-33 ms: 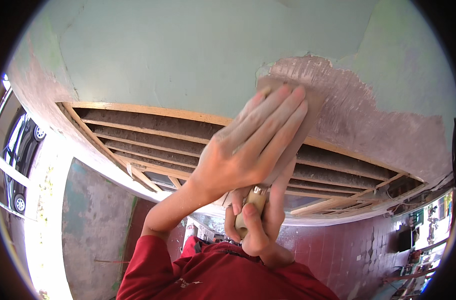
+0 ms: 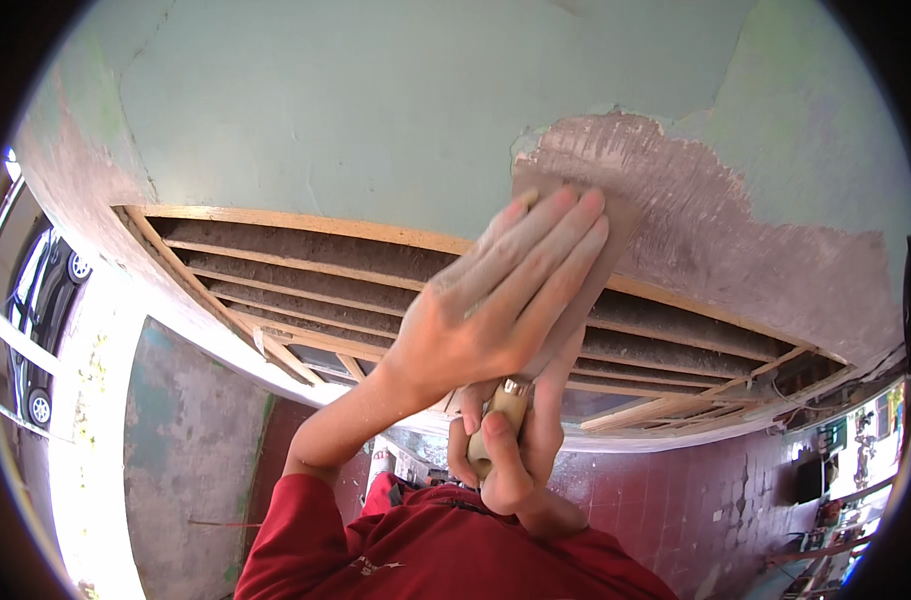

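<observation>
My right hand [image 2: 510, 455] grips the wooden handle of a wide scraper [image 2: 615, 235], thumb along the handle. Its flat blade lies against a pale green painted wall [image 2: 375, 110]. My left hand [image 2: 495, 300] presses flat on the blade, fingers stretched out and dusted with grey powder. The blade's upper edge sits at the lower left rim of a scraped patch [image 2: 715, 220], where pinkish-grey plaster shows. Both forearms come up from my red shirt [image 2: 425, 560].
Below the painted surface runs a frame of wooden slats [image 2: 305, 280] with dark gaps. A worn grey and red wall [image 2: 195, 440] lies lower left, red tiles [image 2: 675, 500] lower right. A parked car [image 2: 45, 300] shows at the far left in bright light.
</observation>
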Demonstrator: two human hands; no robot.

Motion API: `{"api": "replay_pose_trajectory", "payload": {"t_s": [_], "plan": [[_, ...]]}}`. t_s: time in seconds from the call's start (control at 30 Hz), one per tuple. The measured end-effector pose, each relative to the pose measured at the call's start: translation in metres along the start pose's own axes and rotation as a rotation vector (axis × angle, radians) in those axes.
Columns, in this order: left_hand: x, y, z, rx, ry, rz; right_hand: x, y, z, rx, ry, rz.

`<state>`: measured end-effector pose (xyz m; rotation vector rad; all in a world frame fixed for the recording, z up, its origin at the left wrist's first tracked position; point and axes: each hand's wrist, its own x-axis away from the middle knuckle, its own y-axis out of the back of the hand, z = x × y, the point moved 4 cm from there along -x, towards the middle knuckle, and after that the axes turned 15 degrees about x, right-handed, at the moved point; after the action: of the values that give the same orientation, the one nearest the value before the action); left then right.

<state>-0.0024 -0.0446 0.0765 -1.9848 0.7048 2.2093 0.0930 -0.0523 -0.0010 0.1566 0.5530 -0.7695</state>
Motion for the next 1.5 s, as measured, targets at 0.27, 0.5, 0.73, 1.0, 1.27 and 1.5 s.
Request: {"api": "replay_pose_trajectory", "payload": {"t_s": [0.27,0.5,0.73,1.0,1.27,1.5], "plan": [[-0.003,-0.003,0.007,-0.004,-0.033,-0.019,-0.002,-0.002,0.002,-0.104,-0.075,0.016],[-0.012,0.000,0.006,-0.033,-0.064,-0.035,-0.004,-0.001,0.006,-0.051,-0.075,-0.006],[-0.012,-0.001,0.006,-0.023,-0.077,-0.043,-0.002,-0.005,0.007,-0.092,-0.023,0.000],[0.003,-0.004,0.008,-0.074,-0.124,0.036,0.007,-0.006,-0.004,-0.124,-0.060,-0.010],[-0.001,-0.004,0.002,-0.019,-0.050,0.055,0.002,-0.007,-0.004,-0.135,-0.024,-0.036],[-0.017,0.007,0.004,0.039,-0.037,0.019,-0.009,-0.014,0.012,-0.117,-0.017,0.006]]}}
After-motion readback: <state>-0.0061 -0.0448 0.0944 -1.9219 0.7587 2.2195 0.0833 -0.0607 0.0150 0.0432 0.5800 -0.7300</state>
